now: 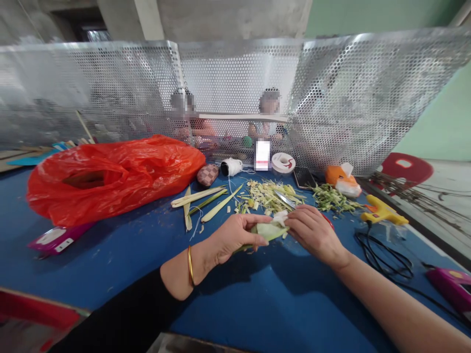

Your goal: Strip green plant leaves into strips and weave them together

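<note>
Pinching a folded pale-green husk [270,232] between thumb and fingers, the left hand [238,235] meets the right hand [317,236] over the blue table [235,309]; the right's fingertips grip a white wad [280,217] at the husk's upper edge. Crowding just beyond — scissors [284,199], partly hidden by the right hand, and chopped scraps [265,192]. A red plastic bag [147,166] bulks leftward; a yellow glue gun [385,211] lies right, near a looping black cord [368,251].

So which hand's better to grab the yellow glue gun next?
Probably the right hand: it's nearer the yellow glue gun, on the same side. The left hand is farther off and grips the pale green leaf.
</note>
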Demonstrator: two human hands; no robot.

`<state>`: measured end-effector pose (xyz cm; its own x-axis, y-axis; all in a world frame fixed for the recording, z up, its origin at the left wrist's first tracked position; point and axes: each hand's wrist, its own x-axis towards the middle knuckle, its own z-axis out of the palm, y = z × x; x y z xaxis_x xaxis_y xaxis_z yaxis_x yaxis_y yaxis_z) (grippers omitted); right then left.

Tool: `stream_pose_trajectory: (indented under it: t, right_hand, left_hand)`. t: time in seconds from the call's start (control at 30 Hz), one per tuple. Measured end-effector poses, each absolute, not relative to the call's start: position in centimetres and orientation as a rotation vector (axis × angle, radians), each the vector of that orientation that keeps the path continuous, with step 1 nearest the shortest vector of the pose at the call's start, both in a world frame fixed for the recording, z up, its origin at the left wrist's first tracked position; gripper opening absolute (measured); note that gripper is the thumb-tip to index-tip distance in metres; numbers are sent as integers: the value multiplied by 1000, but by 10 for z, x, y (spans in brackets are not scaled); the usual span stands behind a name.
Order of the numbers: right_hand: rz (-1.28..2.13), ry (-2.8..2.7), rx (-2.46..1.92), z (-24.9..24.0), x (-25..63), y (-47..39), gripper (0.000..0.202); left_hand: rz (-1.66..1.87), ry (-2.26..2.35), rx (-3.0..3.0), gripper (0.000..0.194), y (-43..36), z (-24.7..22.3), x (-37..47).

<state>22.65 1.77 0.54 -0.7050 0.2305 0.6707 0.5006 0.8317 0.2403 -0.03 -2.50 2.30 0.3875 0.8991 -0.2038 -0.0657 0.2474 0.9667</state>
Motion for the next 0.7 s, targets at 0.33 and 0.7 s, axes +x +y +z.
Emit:
stream_pose_trajectory:
  t: [0.33, 0.7]
  right_hand:
    - [-247, -1774, -1139, 8, 238, 22, 20]
    - [-266, -2424, -669, 5, 196, -19, 35]
  left_hand:
    - [1069, 1188, 1179, 65, -26, 19, 7]
    - [965, 797, 964, 31, -33, 15, 11]
